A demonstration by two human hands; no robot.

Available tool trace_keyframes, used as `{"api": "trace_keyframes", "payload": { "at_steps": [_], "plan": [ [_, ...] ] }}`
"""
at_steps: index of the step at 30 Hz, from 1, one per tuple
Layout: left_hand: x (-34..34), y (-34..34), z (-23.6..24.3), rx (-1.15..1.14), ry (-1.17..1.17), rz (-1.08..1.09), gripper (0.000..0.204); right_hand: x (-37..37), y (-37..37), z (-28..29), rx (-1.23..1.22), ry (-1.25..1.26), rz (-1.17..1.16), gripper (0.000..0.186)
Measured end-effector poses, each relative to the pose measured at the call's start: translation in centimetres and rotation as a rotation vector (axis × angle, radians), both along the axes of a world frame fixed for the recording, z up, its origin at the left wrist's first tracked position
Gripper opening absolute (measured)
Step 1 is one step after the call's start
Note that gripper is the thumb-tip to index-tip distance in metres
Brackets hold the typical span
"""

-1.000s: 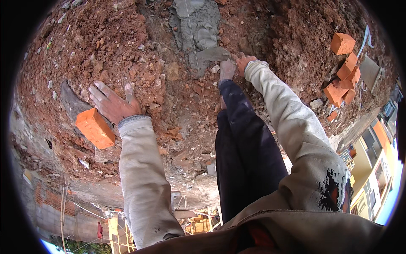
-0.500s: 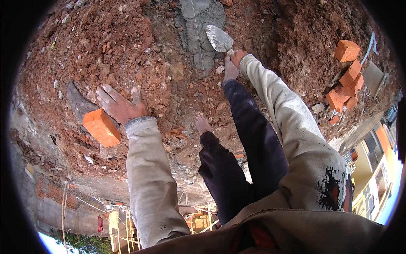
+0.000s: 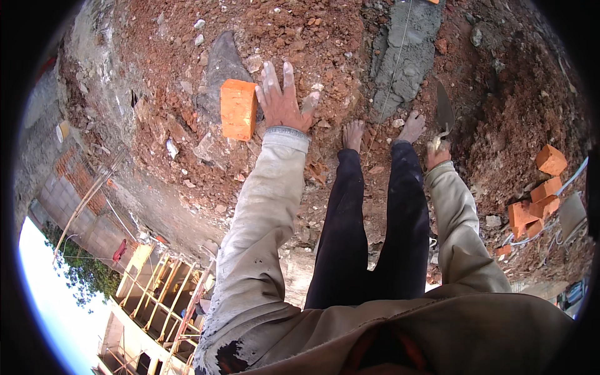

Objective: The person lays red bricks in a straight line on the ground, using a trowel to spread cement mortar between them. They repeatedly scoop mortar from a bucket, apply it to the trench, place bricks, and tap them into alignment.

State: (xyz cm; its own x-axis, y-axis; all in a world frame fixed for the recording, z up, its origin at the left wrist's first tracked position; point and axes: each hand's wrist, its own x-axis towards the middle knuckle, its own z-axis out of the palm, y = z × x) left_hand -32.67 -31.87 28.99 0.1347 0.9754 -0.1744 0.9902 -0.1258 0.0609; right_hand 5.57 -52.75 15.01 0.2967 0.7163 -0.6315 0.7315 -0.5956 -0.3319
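Observation:
My left hand is stretched out over the red soil with its fingers spread, holding nothing. Just beside it stands an orange brick, its edge close to the fingertips; whether they touch I cannot tell. Behind the brick lies a dark grey, pointed slab-like piece. In my right hand, low beside my right foot, is the handle of a trowel, its blade pointing away from me. A strip of wet grey mortar runs ahead of my bare feet, with a thin string line over it.
Several orange bricks are heaped at the right, near a pale blue strap. Loose stones and rubble cover the reddish ground. My bare feet stand at the mortar's near end. Wooden framing shows at the lower left.
My view has swung left, so the scene sits further right. The trowel has moved from over the mortar to the right of my feet. My left hand stays spread beside the brick.

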Motion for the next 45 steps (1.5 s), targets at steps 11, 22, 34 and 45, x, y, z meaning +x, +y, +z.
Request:
{"api": "trace_keyframes", "payload": {
  "at_steps": [11,22,34,45],
  "plan": [
    [-14.3,-1.0,4.4,-0.143,-0.107,0.298,0.095,-2.4,1.5,17.7,-0.045,0.390,-0.473,0.034],
    [12.3,4.7,10.0,-0.318,-0.608,-0.240,0.083,-2.0,16.6,18.1,0.154,1.049,-0.802,0.044],
    [28.8,15.5,-15.2,-0.221,-0.415,-0.733,0.087,10.6,27.4,-4.3,0.173,0.976,-0.837,0.032],
    [26.6,14.9,-32.7,-0.481,-0.838,0.972,0.031,14.0,34.2,-16.8,0.298,0.691,-0.589,0.033]
  ]
}}
